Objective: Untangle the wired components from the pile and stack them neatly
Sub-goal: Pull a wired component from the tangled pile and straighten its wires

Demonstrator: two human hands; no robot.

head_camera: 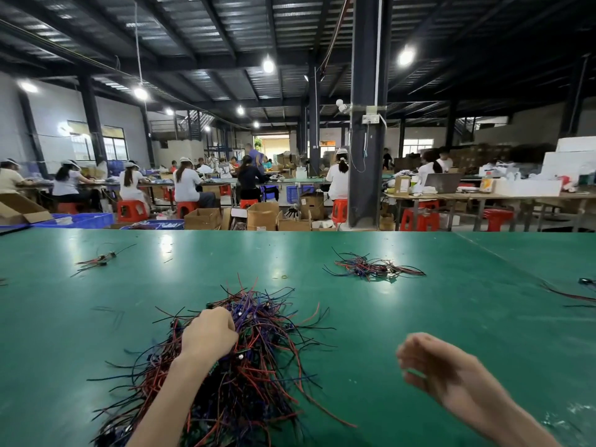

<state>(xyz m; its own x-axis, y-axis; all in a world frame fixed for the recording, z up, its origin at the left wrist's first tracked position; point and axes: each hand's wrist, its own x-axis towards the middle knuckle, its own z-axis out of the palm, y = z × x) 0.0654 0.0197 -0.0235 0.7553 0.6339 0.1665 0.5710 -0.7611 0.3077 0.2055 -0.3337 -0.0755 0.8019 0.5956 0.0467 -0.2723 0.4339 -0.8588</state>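
On the far left of the green tabletop [322,317] lies a small loose cluster of wired components [96,260], red and black leads splayed out, well apart from everything else.

Nearer the camera and left of centre sits the big tangled pile [258,375] of red, black, blue and purple wires with small dark parts caught among them. It reaches from the bottom edge of the view up toward the middle of the tabletop. The left hand [209,333] rests on the upper part of this pile, forearm lying across it, knuckles up. Its fingers [225,319] are curled down into the tangle and grip a bunch of wires.

Just beyond the pile's far tip, a small ring [284,276] lies alone on the tabletop; what it is cannot be told.

Further back and right of centre is a flatter gathered bundle [371,269] of the same wired components, the leads running roughly side to side.

The right hand [432,366] is out over bare tabletop, well clear of the pile. It is badly blurred, with the fingers seemingly bent inward; whether they pinch anything cannot be told.

At the right edge a few stray wires [577,295] trail out of view.
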